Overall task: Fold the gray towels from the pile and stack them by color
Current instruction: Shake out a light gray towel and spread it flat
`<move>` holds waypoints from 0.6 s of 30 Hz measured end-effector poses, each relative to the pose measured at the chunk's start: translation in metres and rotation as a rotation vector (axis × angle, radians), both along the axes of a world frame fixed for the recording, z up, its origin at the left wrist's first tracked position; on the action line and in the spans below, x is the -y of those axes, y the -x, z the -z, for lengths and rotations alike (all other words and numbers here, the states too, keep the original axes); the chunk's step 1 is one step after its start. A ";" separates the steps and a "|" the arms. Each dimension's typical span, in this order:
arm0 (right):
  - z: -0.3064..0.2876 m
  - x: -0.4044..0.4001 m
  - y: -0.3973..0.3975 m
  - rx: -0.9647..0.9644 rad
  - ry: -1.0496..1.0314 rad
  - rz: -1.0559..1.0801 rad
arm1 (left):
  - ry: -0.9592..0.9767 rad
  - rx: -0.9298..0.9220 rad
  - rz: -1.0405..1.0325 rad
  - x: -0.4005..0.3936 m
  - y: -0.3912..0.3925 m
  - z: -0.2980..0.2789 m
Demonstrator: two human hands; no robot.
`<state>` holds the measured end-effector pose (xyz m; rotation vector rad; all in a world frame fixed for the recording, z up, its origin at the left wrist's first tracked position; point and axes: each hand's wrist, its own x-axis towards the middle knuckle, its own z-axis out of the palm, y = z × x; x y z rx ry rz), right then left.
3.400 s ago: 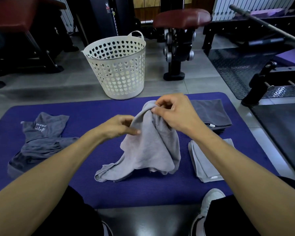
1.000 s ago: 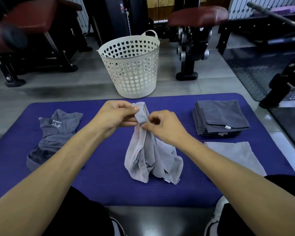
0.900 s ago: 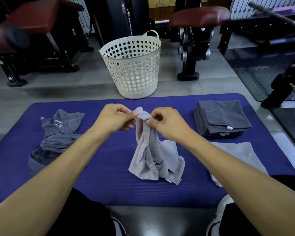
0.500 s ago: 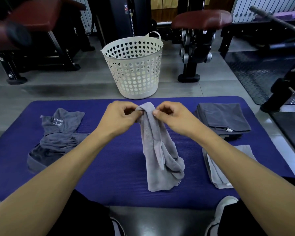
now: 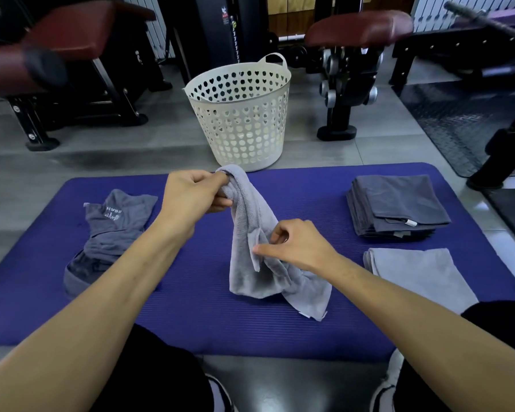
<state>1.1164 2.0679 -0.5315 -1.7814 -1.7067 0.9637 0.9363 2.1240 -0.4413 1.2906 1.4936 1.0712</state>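
Note:
A light gray towel (image 5: 250, 227) hangs bunched over the middle of the purple mat (image 5: 191, 307), its lower end crumpled on the mat. My left hand (image 5: 191, 197) pinches its top corner, held up. Lower down, my right hand (image 5: 295, 245) pinches an edge of the same towel. On the left lies an unfolded pile of dark gray towels (image 5: 107, 239). At the right stands a stack of folded dark gray towels (image 5: 399, 209), with a folded light gray towel (image 5: 419, 275) in front of it.
A white perforated laundry basket (image 5: 241, 114) stands on the floor just beyond the mat. Gym benches and machines (image 5: 354, 55) fill the back. My knees and shoes (image 5: 387, 388) are at the mat's near edge.
My right hand let go of the towel's top and slid down to pinch an edge halfway along it. My left hand kept the top corner and moved slightly left.

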 end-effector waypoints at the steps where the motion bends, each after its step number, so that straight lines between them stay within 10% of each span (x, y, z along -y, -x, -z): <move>1: 0.001 -0.001 0.003 -0.004 -0.009 0.015 | 0.008 0.009 -0.016 0.001 0.001 0.001; 9: 0.015 -0.012 0.010 -0.051 -0.140 0.045 | 0.053 -0.016 -0.055 -0.004 0.010 0.009; 18: -0.033 -0.024 -0.023 -0.037 -0.231 -0.036 | 0.199 -0.585 0.190 -0.026 0.049 0.042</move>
